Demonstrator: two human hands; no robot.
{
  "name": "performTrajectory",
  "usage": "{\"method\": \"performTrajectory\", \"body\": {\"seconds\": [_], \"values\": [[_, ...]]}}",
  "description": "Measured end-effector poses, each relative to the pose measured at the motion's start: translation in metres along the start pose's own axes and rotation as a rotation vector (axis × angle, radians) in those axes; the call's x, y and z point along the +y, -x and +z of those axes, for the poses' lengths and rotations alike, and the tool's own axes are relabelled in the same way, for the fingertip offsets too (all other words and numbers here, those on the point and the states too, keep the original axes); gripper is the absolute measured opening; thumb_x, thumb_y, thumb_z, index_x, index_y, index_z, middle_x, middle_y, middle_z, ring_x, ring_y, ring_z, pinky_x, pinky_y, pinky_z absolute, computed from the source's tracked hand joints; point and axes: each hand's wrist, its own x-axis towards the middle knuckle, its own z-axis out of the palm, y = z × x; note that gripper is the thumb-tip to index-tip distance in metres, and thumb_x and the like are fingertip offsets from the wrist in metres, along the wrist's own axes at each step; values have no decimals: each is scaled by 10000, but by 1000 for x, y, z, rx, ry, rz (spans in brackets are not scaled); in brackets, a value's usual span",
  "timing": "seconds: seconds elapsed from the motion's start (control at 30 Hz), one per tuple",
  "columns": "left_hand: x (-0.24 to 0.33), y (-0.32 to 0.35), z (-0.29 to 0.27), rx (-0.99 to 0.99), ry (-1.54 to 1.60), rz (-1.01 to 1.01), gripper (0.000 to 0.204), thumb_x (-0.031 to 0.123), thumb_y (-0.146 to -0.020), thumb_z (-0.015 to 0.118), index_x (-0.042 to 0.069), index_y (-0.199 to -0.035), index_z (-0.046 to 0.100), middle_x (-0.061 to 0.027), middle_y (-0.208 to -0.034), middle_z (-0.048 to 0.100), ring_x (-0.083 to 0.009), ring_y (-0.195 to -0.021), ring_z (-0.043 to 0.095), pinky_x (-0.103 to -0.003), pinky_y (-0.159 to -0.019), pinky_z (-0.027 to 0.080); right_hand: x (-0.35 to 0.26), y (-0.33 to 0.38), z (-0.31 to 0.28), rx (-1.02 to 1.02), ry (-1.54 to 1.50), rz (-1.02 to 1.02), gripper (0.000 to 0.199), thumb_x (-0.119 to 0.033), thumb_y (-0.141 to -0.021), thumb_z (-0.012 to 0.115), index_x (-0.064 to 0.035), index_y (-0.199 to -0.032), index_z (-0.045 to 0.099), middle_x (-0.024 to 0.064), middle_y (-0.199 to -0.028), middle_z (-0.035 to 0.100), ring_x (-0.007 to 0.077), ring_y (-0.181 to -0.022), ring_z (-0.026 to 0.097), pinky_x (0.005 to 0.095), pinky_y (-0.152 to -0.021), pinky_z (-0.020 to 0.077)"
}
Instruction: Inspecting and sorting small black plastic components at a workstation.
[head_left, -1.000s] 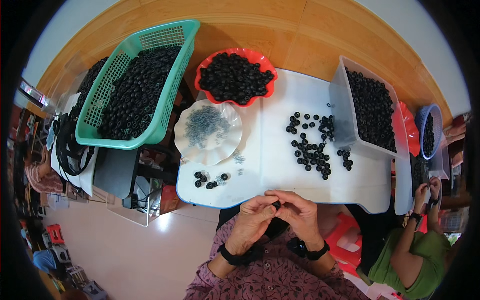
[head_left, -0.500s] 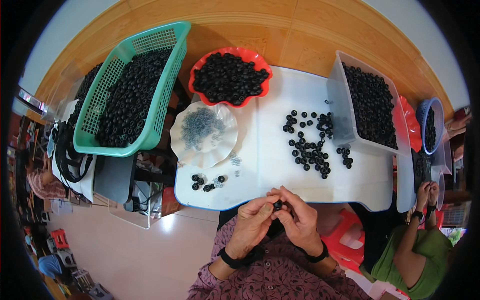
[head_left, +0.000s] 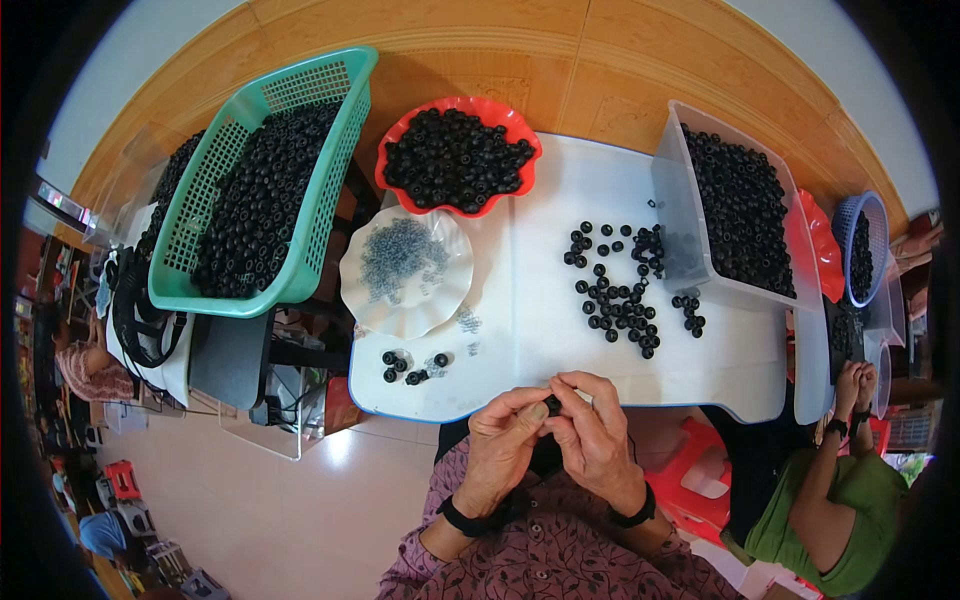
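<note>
Both hands meet at the near edge of the white table (head_left: pixel 720 360), forearms angled inward from the near side, a dark band on each wrist. The left hand (head_left: pixel 503 440) is bent toward the right, its thumb laid along the forefinger; the tips pinch a small black bead (head_left: pixel 553 404) from the left. The right hand (head_left: pixel 592 435) closes in from the other side, thumb low and fingers arched above it – its fingertips grip the same bead, which is partly covered. The bead is thus held between the two hands, at the table's near edge. Far left of the hands stands a white plate (head_left: pixel 410 322) of small clear pieces (head_left: pixel 398 255); beyond it, a red bowl (head_left: pixel 532 150). Loose black beads (head_left: pixel 618 308) lie to the right, beside a clear box (head_left: pixel 682 215)
</note>
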Motion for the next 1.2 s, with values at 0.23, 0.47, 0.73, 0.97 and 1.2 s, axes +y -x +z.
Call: {"method": "performTrajectory", "body": {"seconds": [0.23, 0.47, 0.73, 0.97, 1.2], "values": [[-2, 1, -1, 55, -91, -2, 230, -23, -903, 616, -20, -1132, 636, -59, -1016, 650, -102, -910, 602, -233, -845, 498, 9, 2, 0, -12, 37, -75, 339, -143, -835, 701, 10, -1123, 610, 133, -1016, 580, 290, -861, 557, 365, -712, 467], [-3, 1, -8, -21, -121, 12, 345, 3, -887, 644, 12, -1228, 590, -45, -1084, 606, -107, -952, 550, -251, -895, 451, 8, 6, -4, -30, -61, 2, 338, -143, -818, 731, -19, -1112, 618, 104, -921, 587, 237, -739, 568, 337, -611, 467], [-2, -8, -8, -113, -224, 41, 373, -2, -895, 631, -6, -1264, 572, -146, -1323, 537, -195, -1116, 558, -314, -1011, 430, 6, 7, -5, -108, -224, 116, 311, -123, -845, 714, -13, -1093, 561, 124, -873, 608, 254, -643, 625, 344, -540, 491], [1, -1, -7, -188, -102, -76, 445, 18, -896, 632, -19, -1323, 516, -193, -1374, 503, -252, -1250, 507, -365, -1065, 412, 9, 9, 0, -65, -224, 124, 327, -110, -840, 711, -19, -1101, 537, 146, -915, 622, 297, -702, 656, 350, -573, 521], [8, 1, -8, -284, -266, 38, 471, 14, -869, 660, -33, -1316, 519, -176, -1354, 526, -225, -1187, 544, -327, -1010, 455, 5, 6, -3, -85, -276, 10, 340, -69, -829, 710, 8, -1106, 527, 148, -907, 623, 222, -688, 678, 296, -565, 529]]}}
